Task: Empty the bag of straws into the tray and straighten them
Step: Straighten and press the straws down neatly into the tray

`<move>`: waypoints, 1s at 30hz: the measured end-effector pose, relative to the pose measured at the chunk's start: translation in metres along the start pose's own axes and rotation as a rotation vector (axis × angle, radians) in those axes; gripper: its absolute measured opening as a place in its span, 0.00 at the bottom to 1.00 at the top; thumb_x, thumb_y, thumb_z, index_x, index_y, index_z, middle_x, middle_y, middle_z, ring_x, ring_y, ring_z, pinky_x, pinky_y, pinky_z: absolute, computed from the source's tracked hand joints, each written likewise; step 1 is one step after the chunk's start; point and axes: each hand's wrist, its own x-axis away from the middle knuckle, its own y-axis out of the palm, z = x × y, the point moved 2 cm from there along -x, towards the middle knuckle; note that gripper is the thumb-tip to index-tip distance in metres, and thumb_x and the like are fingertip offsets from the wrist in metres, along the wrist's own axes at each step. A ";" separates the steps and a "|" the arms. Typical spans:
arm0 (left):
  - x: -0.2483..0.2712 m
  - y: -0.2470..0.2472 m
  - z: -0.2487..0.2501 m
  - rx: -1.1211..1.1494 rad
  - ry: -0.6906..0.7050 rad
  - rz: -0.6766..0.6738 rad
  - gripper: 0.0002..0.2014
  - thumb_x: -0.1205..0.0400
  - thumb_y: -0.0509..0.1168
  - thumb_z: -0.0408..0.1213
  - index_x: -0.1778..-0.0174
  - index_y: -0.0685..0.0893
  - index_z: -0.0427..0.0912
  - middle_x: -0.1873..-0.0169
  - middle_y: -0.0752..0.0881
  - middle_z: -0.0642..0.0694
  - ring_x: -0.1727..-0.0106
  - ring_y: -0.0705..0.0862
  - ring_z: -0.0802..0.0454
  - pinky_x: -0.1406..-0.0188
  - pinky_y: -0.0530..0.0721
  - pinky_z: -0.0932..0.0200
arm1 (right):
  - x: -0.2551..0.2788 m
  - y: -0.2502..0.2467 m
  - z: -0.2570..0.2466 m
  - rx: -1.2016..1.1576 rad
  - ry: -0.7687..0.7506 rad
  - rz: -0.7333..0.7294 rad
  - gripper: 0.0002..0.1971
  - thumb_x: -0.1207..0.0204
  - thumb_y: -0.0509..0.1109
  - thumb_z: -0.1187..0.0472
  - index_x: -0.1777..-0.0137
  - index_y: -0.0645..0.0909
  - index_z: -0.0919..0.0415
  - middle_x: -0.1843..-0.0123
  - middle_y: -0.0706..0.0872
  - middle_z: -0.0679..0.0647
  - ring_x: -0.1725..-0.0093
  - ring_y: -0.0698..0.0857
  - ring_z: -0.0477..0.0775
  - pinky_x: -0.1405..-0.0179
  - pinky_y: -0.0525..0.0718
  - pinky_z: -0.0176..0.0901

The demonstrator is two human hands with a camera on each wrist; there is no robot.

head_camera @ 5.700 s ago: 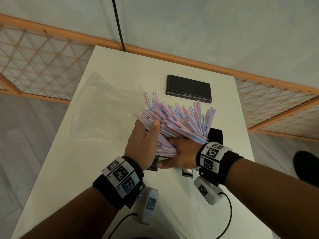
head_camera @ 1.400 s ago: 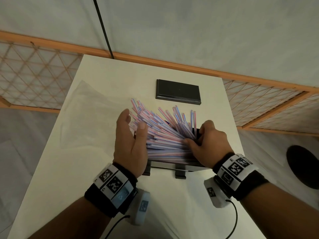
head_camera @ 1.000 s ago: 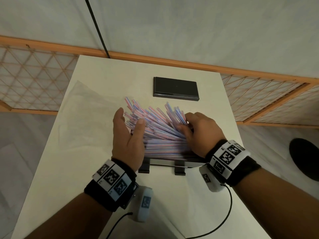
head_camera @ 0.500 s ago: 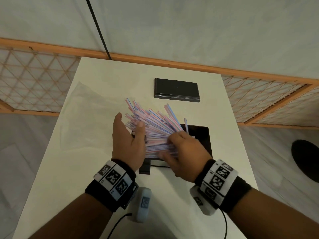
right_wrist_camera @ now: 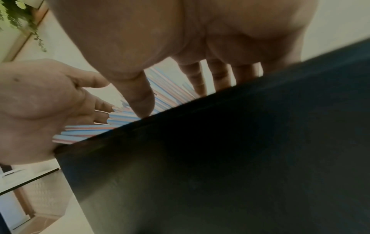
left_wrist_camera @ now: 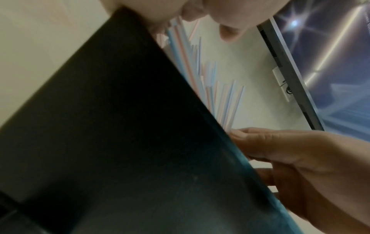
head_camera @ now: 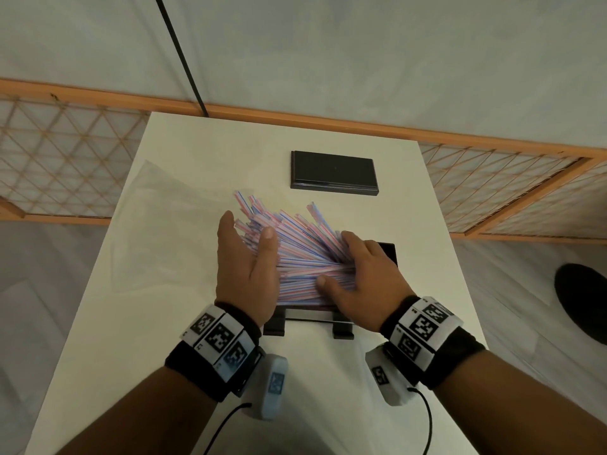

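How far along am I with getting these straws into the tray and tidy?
Done: the bag lies flat and emptied on the table. In hand: your left hand and right hand press the straws over the tray. Left: far ends are fanned out, not parallel.

Straws in the tray, mid-bench

The straws (head_camera: 305, 254) lie fanned in the tray (head_camera: 387, 252) on the bench (head_camera: 157, 323); the emptied bag (head_camera: 164, 231) lies left, a flat box (head_camera: 333, 172) behind.

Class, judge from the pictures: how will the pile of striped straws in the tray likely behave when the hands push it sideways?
The straws look thin, round and loose, so probably light and apt to roll or slide. They fan past the black tray, so some may spill.
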 end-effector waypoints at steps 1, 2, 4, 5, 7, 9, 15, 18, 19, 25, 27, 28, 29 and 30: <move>-0.001 0.000 0.000 0.003 -0.007 -0.006 0.45 0.21 0.54 0.60 0.12 0.52 0.37 0.15 0.64 0.44 0.16 0.64 0.52 0.15 0.62 0.51 | -0.001 0.001 -0.002 0.003 -0.018 0.003 0.34 0.24 0.71 0.41 0.21 0.65 0.51 0.33 0.76 0.52 0.35 0.77 0.54 0.38 0.74 0.40; -0.001 -0.001 0.001 0.007 -0.015 -0.011 0.45 0.21 0.55 0.60 0.12 0.51 0.37 0.16 0.64 0.45 0.17 0.64 0.53 0.16 0.62 0.52 | -0.002 0.002 -0.002 0.001 -0.034 0.011 0.28 0.22 0.70 0.46 0.25 0.69 0.53 0.36 0.77 0.52 0.38 0.78 0.54 0.42 0.73 0.39; -0.002 0.000 0.001 0.020 -0.036 -0.015 0.44 0.19 0.56 0.59 0.12 0.51 0.37 0.19 0.65 0.51 0.21 0.65 0.59 0.20 0.62 0.61 | -0.005 0.001 -0.002 0.000 -0.036 0.017 0.17 0.20 0.68 0.54 0.33 0.73 0.56 0.42 0.77 0.51 0.43 0.79 0.56 0.48 0.72 0.40; -0.002 0.000 0.002 0.031 -0.049 -0.015 0.41 0.15 0.58 0.56 0.12 0.51 0.37 0.23 0.65 0.54 0.23 0.64 0.62 0.23 0.62 0.66 | -0.007 0.001 0.000 -0.002 -0.024 0.009 0.14 0.19 0.67 0.56 0.36 0.73 0.56 0.45 0.76 0.51 0.44 0.79 0.57 0.50 0.71 0.41; -0.002 0.000 0.004 0.044 -0.069 -0.012 0.37 0.11 0.58 0.51 0.12 0.51 0.37 0.25 0.66 0.54 0.25 0.66 0.63 0.25 0.63 0.67 | -0.013 -0.001 0.002 0.002 -0.010 -0.016 0.13 0.18 0.66 0.57 0.35 0.74 0.56 0.46 0.77 0.52 0.45 0.79 0.57 0.51 0.69 0.41; -0.004 0.001 0.005 0.074 -0.096 0.009 0.38 0.13 0.57 0.56 0.13 0.52 0.38 0.20 0.69 0.49 0.22 0.70 0.55 0.20 0.67 0.57 | -0.019 -0.001 0.005 0.030 -0.008 -0.055 0.14 0.17 0.64 0.56 0.33 0.77 0.55 0.44 0.80 0.54 0.43 0.79 0.58 0.49 0.69 0.41; -0.006 0.003 0.003 0.127 -0.170 0.027 0.39 0.15 0.56 0.61 0.14 0.55 0.40 0.21 0.73 0.42 0.24 0.76 0.45 0.21 0.73 0.43 | -0.021 -0.002 -0.011 0.157 -0.100 -0.032 0.18 0.16 0.54 0.48 0.41 0.82 0.54 0.50 0.83 0.56 0.48 0.81 0.65 0.47 0.81 0.57; -0.006 -0.002 0.001 0.166 -0.218 0.046 0.43 0.20 0.56 0.65 0.14 0.56 0.43 0.19 0.69 0.44 0.21 0.72 0.46 0.19 0.71 0.45 | -0.013 -0.011 -0.029 0.236 -0.170 0.040 0.12 0.16 0.59 0.53 0.39 0.80 0.54 0.50 0.81 0.55 0.50 0.79 0.64 0.50 0.81 0.56; -0.007 -0.003 -0.002 0.184 -0.234 0.059 0.40 0.17 0.57 0.62 0.14 0.56 0.43 0.18 0.68 0.45 0.20 0.71 0.48 0.20 0.70 0.49 | -0.010 -0.013 -0.034 0.280 -0.187 0.055 0.11 0.18 0.63 0.55 0.38 0.79 0.53 0.48 0.80 0.54 0.50 0.79 0.63 0.50 0.80 0.53; -0.005 -0.007 -0.008 0.271 -0.299 0.046 0.31 0.10 0.54 0.54 0.13 0.56 0.46 0.18 0.66 0.48 0.28 0.69 0.55 0.31 0.70 0.55 | 0.001 -0.016 -0.042 0.393 -0.196 -0.011 0.12 0.19 0.64 0.55 0.37 0.76 0.51 0.44 0.77 0.54 0.46 0.77 0.63 0.54 0.71 0.49; -0.003 -0.005 -0.007 0.245 -0.294 0.043 0.31 0.10 0.54 0.54 0.13 0.55 0.45 0.18 0.66 0.47 0.27 0.70 0.54 0.28 0.69 0.54 | 0.004 -0.012 -0.038 0.297 -0.187 -0.105 0.14 0.17 0.63 0.52 0.34 0.77 0.53 0.42 0.77 0.55 0.44 0.78 0.63 0.49 0.79 0.50; -0.002 -0.005 -0.007 0.238 -0.293 0.041 0.31 0.10 0.54 0.54 0.13 0.55 0.45 0.18 0.66 0.46 0.25 0.70 0.53 0.28 0.70 0.54 | 0.006 -0.011 -0.037 0.214 -0.185 -0.144 0.16 0.18 0.64 0.52 0.33 0.77 0.55 0.41 0.78 0.56 0.43 0.79 0.62 0.45 0.81 0.52; -0.002 -0.004 -0.007 0.241 -0.296 0.037 0.32 0.10 0.54 0.53 0.13 0.55 0.45 0.17 0.66 0.45 0.23 0.71 0.52 0.28 0.71 0.54 | 0.008 -0.013 -0.034 0.143 -0.177 -0.162 0.18 0.20 0.67 0.54 0.32 0.78 0.57 0.41 0.79 0.56 0.42 0.80 0.61 0.43 0.81 0.52; -0.002 -0.004 -0.007 0.248 -0.300 0.031 0.32 0.10 0.54 0.53 0.13 0.54 0.44 0.17 0.66 0.45 0.21 0.70 0.50 0.29 0.71 0.55 | 0.009 -0.016 -0.030 0.110 -0.163 -0.165 0.20 0.23 0.70 0.55 0.32 0.79 0.58 0.41 0.80 0.57 0.43 0.80 0.59 0.41 0.81 0.51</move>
